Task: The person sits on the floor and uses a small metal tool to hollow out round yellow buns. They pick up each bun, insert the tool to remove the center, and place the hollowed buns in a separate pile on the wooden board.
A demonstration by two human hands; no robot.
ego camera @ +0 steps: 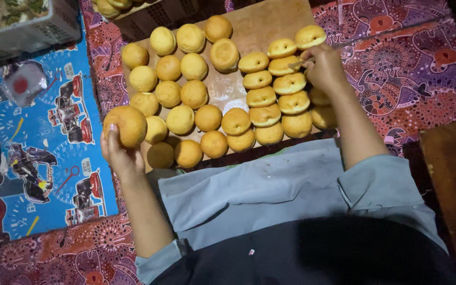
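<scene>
L hand (120, 153) is clamping 1 round bun (126, 125) left of the board (254, 26), while R hand (324, 66), fingers pinched on a thin stick (297, 63), is hovering over the split buns (270, 95).

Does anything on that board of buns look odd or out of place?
Nothing looks spilled or damaged. The buns sit in rows on the wooden board; the only break is a bare floury patch mid-board. The left hand holds one bun.
</scene>
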